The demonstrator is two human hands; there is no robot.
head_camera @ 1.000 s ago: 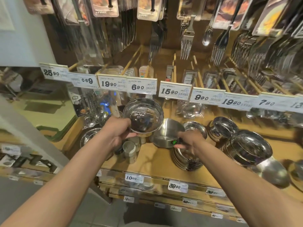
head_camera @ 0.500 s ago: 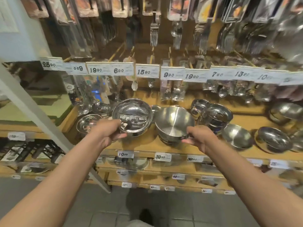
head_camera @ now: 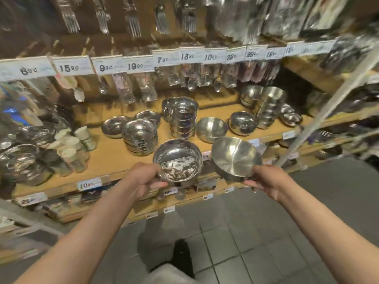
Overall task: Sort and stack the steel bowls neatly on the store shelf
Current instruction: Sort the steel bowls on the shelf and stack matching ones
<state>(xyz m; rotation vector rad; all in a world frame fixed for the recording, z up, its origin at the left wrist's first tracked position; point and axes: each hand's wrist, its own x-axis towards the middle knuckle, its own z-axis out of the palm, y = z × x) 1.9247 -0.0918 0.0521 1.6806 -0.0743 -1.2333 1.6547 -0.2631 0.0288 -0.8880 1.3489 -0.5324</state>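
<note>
A: Entry. Polished bowl (head_camera: 177, 159) in the left hand (head_camera: 143, 178), held in front of the shelf (head_camera: 106, 156) edge, not resting on it. Mouth faces the camera, slightly tilted.

B: Grip?

A: Left grip pinches the rim at the bowl's lower left, thumb over the lip, fingers behind. Brushed bowl (head_camera: 235, 157) in the right hand (head_camera: 268, 182), just beside the first, the two rims near but apart. Right grip clamps its lower right edge; bowl tilted toward the left.

B: On the shelf itself?

A: Behind the left-hand bowl, a low stack (head_camera: 140, 138) with a label on its side. Right of that, a taller stack (head_camera: 182, 117). Then a single brushed bowl (head_camera: 211, 129), a single polished bowl (head_camera: 243, 123), and a tall stack (head_camera: 268, 107) at the far right.

B: Surroundings?

A: Price tags (head_camera: 135, 65) run along the rail above; forks (head_camera: 131, 21) hang higher up. Small cups (head_camera: 71, 144) at shelf left. Edges of the view blurred.
</note>
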